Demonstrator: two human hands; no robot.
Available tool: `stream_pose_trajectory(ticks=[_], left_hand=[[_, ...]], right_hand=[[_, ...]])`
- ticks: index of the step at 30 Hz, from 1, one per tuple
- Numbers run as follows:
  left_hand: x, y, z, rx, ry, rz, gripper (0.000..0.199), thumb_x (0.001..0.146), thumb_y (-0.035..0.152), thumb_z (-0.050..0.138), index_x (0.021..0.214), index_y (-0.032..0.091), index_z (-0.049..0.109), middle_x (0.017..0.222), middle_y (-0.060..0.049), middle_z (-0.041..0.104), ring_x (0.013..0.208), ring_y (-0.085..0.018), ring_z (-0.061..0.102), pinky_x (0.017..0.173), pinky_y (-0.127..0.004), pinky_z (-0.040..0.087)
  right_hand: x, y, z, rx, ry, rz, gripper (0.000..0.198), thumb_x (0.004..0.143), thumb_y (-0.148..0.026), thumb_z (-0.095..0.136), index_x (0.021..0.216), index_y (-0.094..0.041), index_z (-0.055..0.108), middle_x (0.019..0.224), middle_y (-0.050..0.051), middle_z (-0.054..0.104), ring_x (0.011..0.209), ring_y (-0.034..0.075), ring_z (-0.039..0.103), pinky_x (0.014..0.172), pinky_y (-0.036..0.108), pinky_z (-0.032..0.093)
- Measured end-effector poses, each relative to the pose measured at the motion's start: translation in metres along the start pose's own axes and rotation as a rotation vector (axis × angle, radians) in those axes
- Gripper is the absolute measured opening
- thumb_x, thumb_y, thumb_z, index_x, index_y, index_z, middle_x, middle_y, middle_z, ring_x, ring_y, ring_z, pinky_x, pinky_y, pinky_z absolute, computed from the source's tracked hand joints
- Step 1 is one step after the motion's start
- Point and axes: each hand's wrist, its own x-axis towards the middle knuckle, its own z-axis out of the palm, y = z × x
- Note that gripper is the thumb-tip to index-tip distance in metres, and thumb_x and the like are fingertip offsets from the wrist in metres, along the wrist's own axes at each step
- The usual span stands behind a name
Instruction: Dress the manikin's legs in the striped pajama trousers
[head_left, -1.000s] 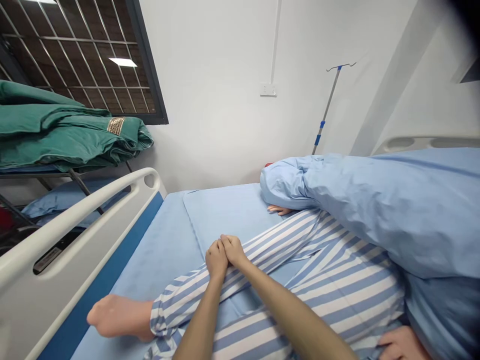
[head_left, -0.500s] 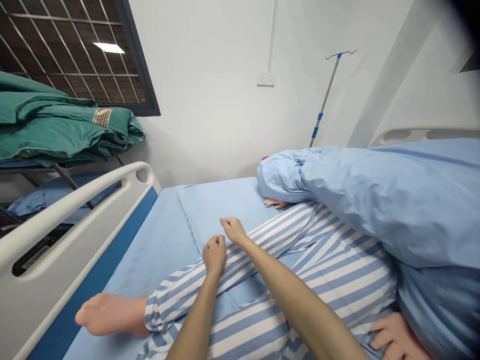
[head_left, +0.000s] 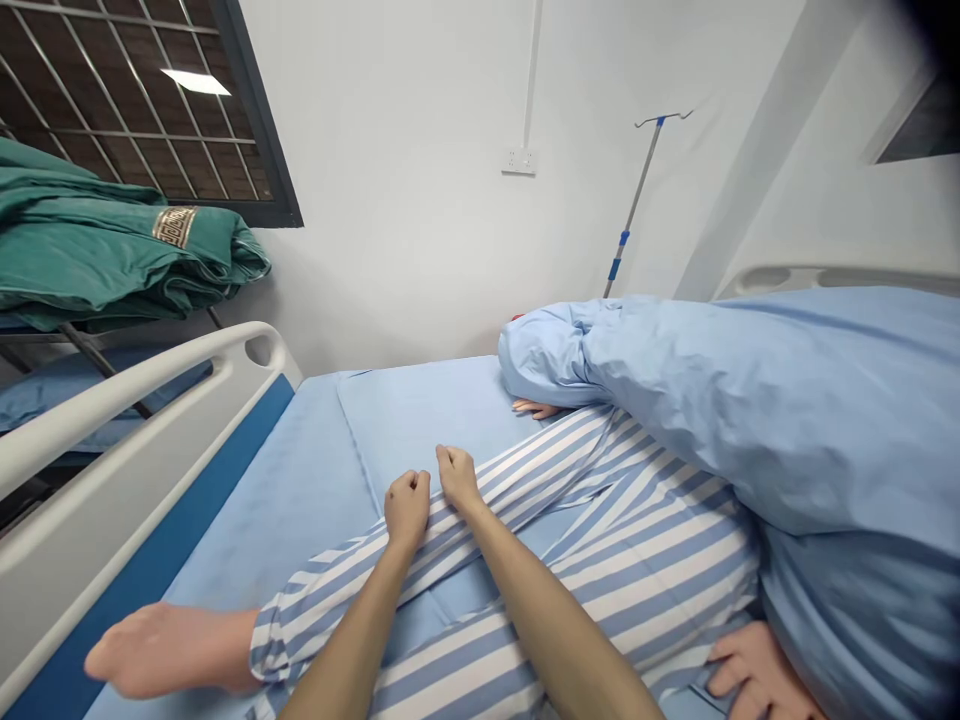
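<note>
My left hand (head_left: 407,508), closed in a fist, is at the far side of a leg in blue-and-white striped trousers (head_left: 330,590), around the lower leg. My right hand (head_left: 457,480) is also a fist, a little farther up the same leg and close beside the left. Nothing shows in either fist; their undersides are hidden. A bare foot (head_left: 176,648) sticks out of the trouser cuff at the lower left. The lying figure's smooth skin looks like a manikin's. Under the leg is a light blue sheet (head_left: 427,400).
A blue quilt (head_left: 675,370) covers the figure's upper part; a hand (head_left: 765,670) shows below it. A white footboard (head_left: 150,375) borders the bed. Green folded cloth (head_left: 112,255) lies at left by a barred window (head_left: 112,90). Behind the bed stands an IV pole (head_left: 636,200).
My right fist has come down slightly toward the striped leg and nearer the left one. My left fist stays about the same place on the leg. The view has shifted a little to the right.
</note>
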Motion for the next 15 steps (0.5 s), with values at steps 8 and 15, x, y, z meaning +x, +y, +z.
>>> stream_pose_trajectory(ticks=[8, 15], left_hand=[[0.007, 0.030, 0.019, -0.167, 0.074, -0.033, 0.031, 0.073, 0.033, 0.036, 0.046, 0.019, 0.034, 0.044, 0.004, 0.034, 0.048, -0.009, 0.032, 0.049, -0.022, 0.025], [0.007, 0.027, 0.034, 0.049, 0.008, -0.126, 0.047, 0.082, 0.041, 0.019, 0.064, 0.020, 0.057, 0.075, -0.009, 0.063, 0.069, -0.020, 0.054, 0.061, -0.029, 0.033]], right_hand=[[0.000, 0.000, -0.005, 0.085, 0.036, 0.040, 0.041, 0.083, -0.041, 0.025, 0.050, -0.019, 0.035, 0.047, -0.004, 0.035, 0.048, 0.010, 0.032, 0.047, 0.023, 0.024], [0.002, 0.006, -0.007, 0.207, 0.001, 0.090, 0.039, 0.081, -0.043, 0.028, 0.051, -0.019, 0.032, 0.048, -0.005, 0.029, 0.048, 0.008, 0.029, 0.046, 0.022, 0.025]])
